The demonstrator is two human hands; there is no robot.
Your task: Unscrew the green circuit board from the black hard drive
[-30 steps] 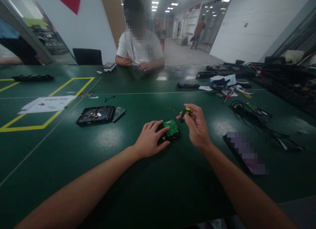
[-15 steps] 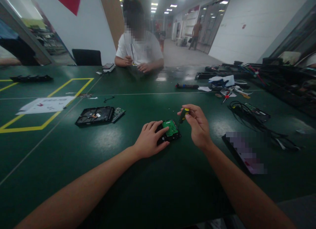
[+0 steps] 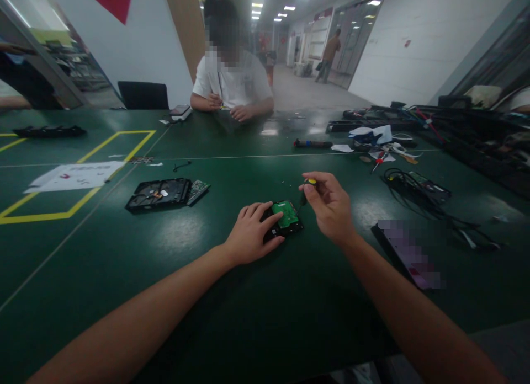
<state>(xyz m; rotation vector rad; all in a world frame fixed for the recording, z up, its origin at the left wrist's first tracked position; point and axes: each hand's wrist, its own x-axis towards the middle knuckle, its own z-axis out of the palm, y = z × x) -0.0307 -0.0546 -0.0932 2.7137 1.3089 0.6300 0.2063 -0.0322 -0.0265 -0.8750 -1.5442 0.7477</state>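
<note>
A small hard drive [image 3: 296, 227] lies on the green table, its green circuit board [image 3: 285, 214] facing up. My left hand [image 3: 251, 234] rests over the drive's left part with the fingers spread, one fingertip on the board and the thumb along the near side. In my right hand [image 3: 333, 210] is a dark screwdriver with a yellow cap [image 3: 311, 181], fingers closed around its handle. The shaft slants down to the drive's right edge. Whether its tip sits in a screw is too small to tell.
A larger opened hard drive [image 3: 159, 194] with a loose circuit board [image 3: 199, 192] lies to the left. Black cables [image 3: 430, 204] and a dark flat object with a blurred top [image 3: 408, 251] lie to the right. Across the table sits a person [image 3: 234, 83].
My right hand has tilted slightly around the screwdriver, and its fingers now cover more of the handle. The left hand and the hard drive stay in place.
</note>
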